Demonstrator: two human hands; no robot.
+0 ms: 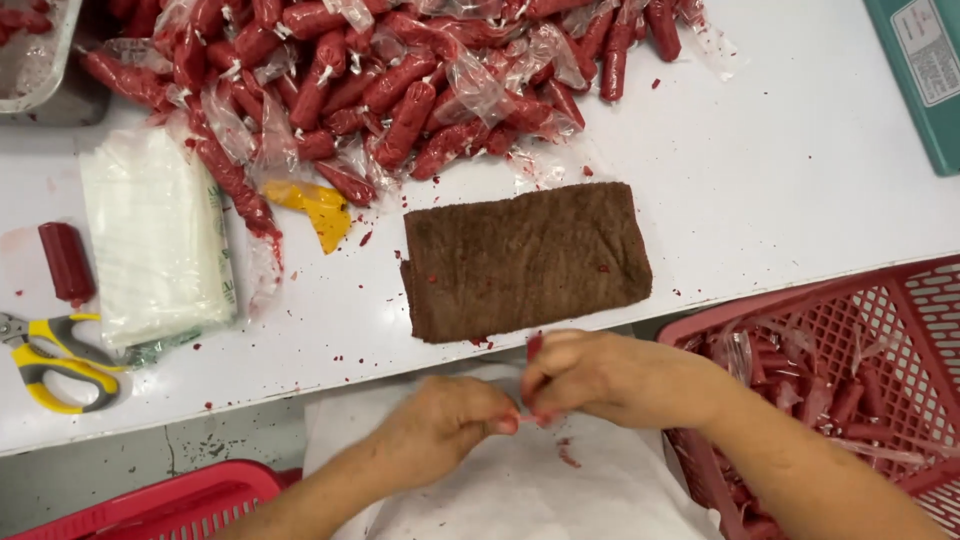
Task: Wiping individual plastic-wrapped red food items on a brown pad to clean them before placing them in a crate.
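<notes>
Red sausage (533,347) pinched between left hand (450,415) and right hand (590,378), just off the white table's edge (300,375), below brown cloth (525,258).

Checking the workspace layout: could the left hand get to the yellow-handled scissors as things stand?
Probably yes. The scissors lie in the open at the table's left edge, with nothing between them and the left hand. But that hand is pinching a small red piece with the right hand, so it would have to let go first.

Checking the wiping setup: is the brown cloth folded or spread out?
Folded: the brown cloth lies flat on the white table, a second layer's edge showing at its left end.
</notes>
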